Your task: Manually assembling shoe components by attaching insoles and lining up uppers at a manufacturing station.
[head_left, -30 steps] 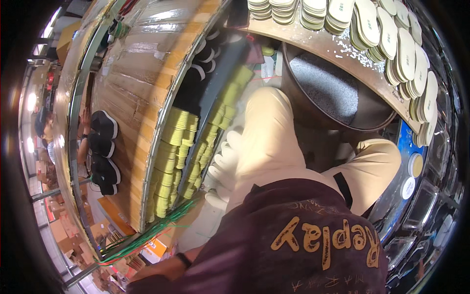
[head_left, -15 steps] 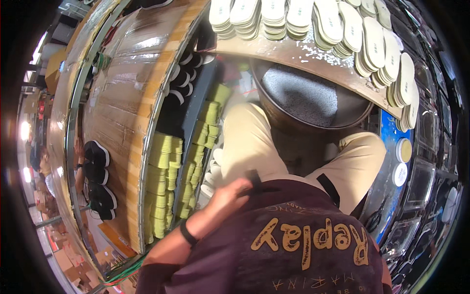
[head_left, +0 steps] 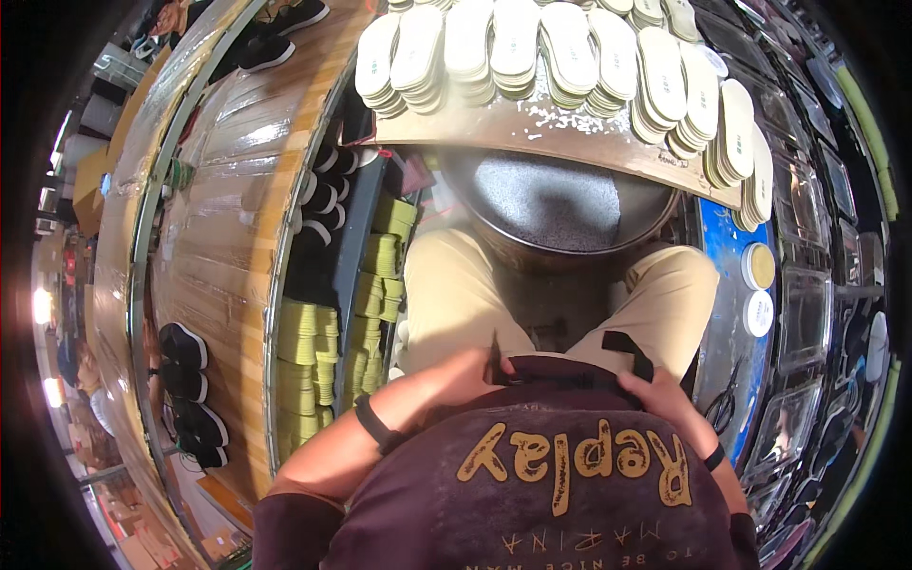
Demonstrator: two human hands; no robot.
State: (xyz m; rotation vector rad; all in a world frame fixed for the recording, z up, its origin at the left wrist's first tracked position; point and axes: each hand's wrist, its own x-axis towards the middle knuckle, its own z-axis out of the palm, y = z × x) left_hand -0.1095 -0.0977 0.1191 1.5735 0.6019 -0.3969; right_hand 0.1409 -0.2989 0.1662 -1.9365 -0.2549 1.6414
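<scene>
A black strap [head_left: 629,353] crosses my waist at the hem of my dark maroon T-shirt [head_left: 570,513]. Its right end stands up in a bent loop, and my right hand [head_left: 662,393] has its fingers closed around that end. On the other side, my left hand [head_left: 475,372] is closed by a short upright piece of the same black strap. The middle of the strap is partly covered by the shirt. Both hands rest low over my lap, above my beige trousers [head_left: 456,294]. Each wrist wears a dark band.
A large dark bowl [head_left: 475,214] of pale grains sits beyond my knees. Above it, a board [head_left: 446,133] carries several stacks of cream insoles [head_left: 570,52]. Left stand yellow-green stacks [head_left: 302,332] and a wooden bench [head_left: 218,218] with black shoes [head_left: 195,380]. Scissors [head_left: 724,404] lie right.
My left hand has moved to the waist and settled at the strap. My right hand has come into view and taken the strap's right end. The view has shifted to the right.
</scene>
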